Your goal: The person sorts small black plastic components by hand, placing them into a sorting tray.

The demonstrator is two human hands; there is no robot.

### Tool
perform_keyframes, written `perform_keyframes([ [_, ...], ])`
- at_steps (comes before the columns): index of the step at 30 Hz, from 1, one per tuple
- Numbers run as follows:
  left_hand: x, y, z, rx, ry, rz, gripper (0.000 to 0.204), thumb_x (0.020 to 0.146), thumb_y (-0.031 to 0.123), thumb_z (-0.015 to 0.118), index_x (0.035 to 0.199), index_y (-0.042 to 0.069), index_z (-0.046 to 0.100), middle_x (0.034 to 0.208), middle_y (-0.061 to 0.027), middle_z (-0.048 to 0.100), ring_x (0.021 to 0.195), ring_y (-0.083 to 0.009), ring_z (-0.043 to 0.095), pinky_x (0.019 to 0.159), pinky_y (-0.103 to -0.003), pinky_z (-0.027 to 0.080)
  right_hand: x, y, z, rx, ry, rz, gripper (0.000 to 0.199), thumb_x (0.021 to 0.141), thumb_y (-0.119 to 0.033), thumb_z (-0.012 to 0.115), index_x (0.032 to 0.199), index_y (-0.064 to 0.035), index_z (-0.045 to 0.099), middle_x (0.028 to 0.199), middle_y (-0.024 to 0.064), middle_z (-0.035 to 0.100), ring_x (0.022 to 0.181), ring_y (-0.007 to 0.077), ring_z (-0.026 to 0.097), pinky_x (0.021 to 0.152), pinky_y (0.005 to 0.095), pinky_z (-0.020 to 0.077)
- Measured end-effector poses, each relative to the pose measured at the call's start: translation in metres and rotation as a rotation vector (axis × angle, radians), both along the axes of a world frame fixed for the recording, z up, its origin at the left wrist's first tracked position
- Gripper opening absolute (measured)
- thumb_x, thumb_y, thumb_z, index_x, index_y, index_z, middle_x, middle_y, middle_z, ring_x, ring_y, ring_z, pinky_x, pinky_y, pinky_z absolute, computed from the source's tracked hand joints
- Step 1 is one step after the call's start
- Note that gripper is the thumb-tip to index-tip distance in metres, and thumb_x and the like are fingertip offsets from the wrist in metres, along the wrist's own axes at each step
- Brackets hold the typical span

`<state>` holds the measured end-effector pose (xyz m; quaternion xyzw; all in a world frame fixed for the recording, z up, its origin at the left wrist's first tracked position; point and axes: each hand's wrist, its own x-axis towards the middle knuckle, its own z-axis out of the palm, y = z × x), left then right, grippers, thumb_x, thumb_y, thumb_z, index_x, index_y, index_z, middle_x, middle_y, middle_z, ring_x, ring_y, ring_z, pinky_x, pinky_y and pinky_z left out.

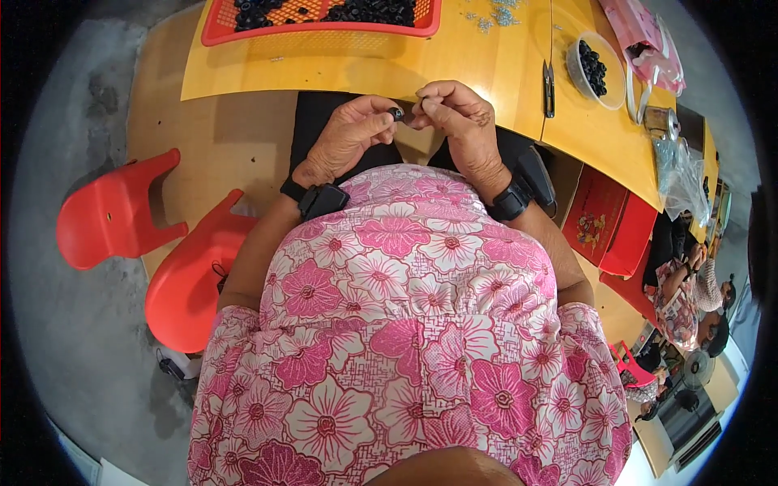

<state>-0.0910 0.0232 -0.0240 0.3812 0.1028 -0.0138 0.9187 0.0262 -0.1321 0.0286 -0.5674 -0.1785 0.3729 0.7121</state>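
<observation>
Joining a small black part (395, 113) pinched in the left hand (350, 134); the right hand (458, 121) is gripping its counterpart, needing fine alignment next.

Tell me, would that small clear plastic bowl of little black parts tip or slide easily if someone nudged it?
The small clear plastic bowl looks thin-walled, so probably light and apt to slide on the smooth yellow wooden table. It is low and wide, so tipping seems unlikely. The little black parts inside add some weight, though they might spill if it is jolted.
</observation>
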Motion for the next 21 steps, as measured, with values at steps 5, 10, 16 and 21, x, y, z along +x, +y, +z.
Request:
perform_keyframes([
  [5,0.0,0.0,0.0,-0.002,0.017,0.018,0.018,0.089,0.012,0.059,0.104,0.002,0.058,0.082,-0.0024,0.058,0.074,-0.0097,0.054,0.071,-0.023,0.046,-0.001,0.002,0.0,-0.005,0.267,-0.01,0.011,0.086,-0.002,0.059,0.097,0.0006,0.061,0.082,0.0079,0.064,0.07,0.0131,0.061,0.07,0.0267,0.053],
  [10,0.001,0.0,-0.002,-0.014,0.003,0.006,0.018,0.089,0.012,0.06,0.103,0.002,0.059,0.083,-0.002,0.058,0.075,-0.0098,0.054,0.072,-0.023,0.047,0.004,-0.002,-0.013,0.086,0.369,0.054,0.011,0.086,-0.001,0.059,0.096,0.0014,0.061,0.081,0.0075,0.064,0.068,0.0136,0.061,0.07,0.0273,0.0539],
  [16,0.0,0.002,-0.006,-0.025,0.013,0.01,0.02,0.089,0.009,0.059,0.107,0.001,0.058,0.087,-0.0052,0.061,0.076,-0.0126,0.056,0.072,-0.025,0.048,0.0,0.003,-0.006,-0.028,0.387,0.055,0.014,0.086,-0.001,0.059,0.099,0.0029,0.061,0.082,0.0076,0.064,0.067,0.0128,0.06,0.068,0.0257,0.0535],
  [21,0.0,0.001,-0.007,-0.021,0.027,0.007,0.02,0.089,0.01,0.059,0.107,0.001,0.058,0.09,-0.0057,0.061,0.076,-0.0123,0.056,0.073,-0.025,0.048,0.001,0.003,-0.007,-0.048,0.362,0.082,0.015,0.086,-0.001,0.058,0.1,0.0034,0.061,0.083,0.0078,0.064,0.067,0.0123,0.06,0.068,0.0254,0.0535],
])
